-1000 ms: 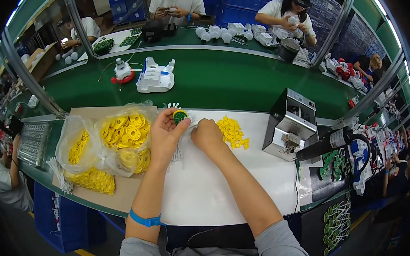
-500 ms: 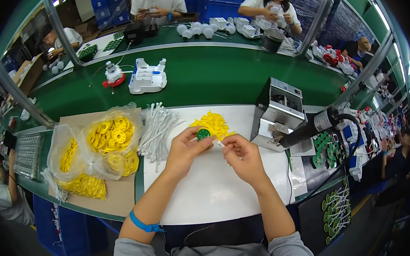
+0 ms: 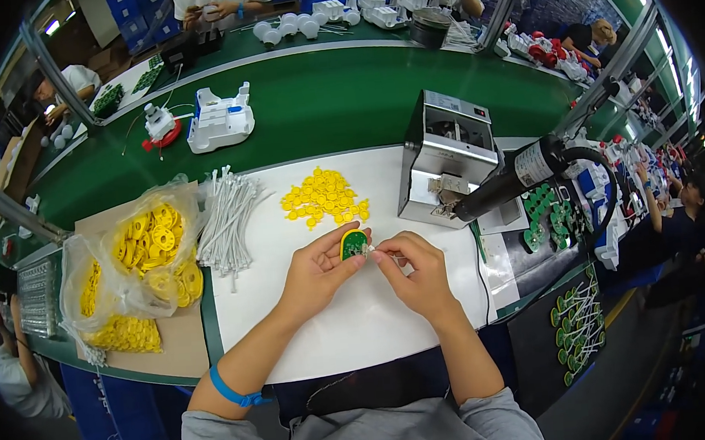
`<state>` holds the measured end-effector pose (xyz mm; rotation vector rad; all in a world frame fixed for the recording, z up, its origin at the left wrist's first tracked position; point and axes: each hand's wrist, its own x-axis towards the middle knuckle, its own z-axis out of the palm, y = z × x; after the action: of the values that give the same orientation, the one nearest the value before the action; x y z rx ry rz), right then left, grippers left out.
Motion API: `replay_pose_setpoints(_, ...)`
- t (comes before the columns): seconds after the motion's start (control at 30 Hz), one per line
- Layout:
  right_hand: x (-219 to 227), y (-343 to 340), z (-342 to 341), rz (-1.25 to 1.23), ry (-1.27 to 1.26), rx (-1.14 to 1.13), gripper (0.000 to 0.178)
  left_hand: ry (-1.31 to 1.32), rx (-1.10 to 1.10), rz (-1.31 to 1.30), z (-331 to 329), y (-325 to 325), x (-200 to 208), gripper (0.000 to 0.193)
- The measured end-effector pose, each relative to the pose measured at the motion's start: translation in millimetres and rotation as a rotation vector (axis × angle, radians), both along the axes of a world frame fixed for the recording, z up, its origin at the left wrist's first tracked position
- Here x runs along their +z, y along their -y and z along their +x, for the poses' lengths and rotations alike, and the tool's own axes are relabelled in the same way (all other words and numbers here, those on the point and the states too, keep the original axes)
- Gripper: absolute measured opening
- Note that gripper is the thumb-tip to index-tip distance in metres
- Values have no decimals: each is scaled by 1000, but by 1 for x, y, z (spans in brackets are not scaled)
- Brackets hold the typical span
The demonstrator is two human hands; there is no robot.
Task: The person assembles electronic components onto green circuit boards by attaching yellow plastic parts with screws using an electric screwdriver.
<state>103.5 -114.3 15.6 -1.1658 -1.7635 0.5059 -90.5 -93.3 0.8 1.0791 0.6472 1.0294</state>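
Observation:
Between the thumb and fingers of my left hand (image 3: 311, 276) is a green circuit board (image 3: 352, 244) with a yellow rim, its face turned up toward me. My right hand (image 3: 419, 279) pinches a small white connector (image 3: 370, 249) against the board's right edge. Whether the connector is seated in the board cannot be made out. Just beyond my hands lies a loose pile of small yellow plastic parts (image 3: 324, 196) on the white work sheet (image 3: 320, 345).
Left of the sheet are a bundle of white cables (image 3: 228, 224) and plastic bags (image 3: 87, 275) of yellow discs. A metal bench machine (image 3: 449, 160) and a black cylindrical tool (image 3: 513, 180) stand at right, near bare green boards (image 3: 552, 214). Wired boards (image 3: 577, 327) lie lower right.
My right fingers have brought the white connector up to the board's edge. The board is tilted to show more of its face. The whole view has shifted.

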Motion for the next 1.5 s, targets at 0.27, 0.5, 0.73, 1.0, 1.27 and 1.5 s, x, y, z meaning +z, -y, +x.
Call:
replay_pose_setpoints(0.27, -12, -8, 6, 41, 46, 33, 5, -54, 63, 50, 9, 1, -9, 55)
replay_pose_setpoints(0.5, -14, -6, 8, -10, 266, -34, 2, -600, 219, 538, 19, 1, -8, 46)
replay_pose_setpoints(0.73, -27, -12, 14, 135, 169, -19, 2, -604, 171, 525, 24, 0, -5, 46)
replay_pose_setpoints(1.0, -18, 17, 64, -85, 102, 4, 40, -74, -391, -40, 16, -14, -12, 41)
replay_pose_setpoints(1.27, -1, 96, 150, -781, -715, 608, 35, 320, -696, -311, 49, 10, -19, 42)
replay_pose_setpoints(1.5, -10, 164, 159, -176, -335, 51, 57, 43, -458, -34, 154, 70, 1, 28)
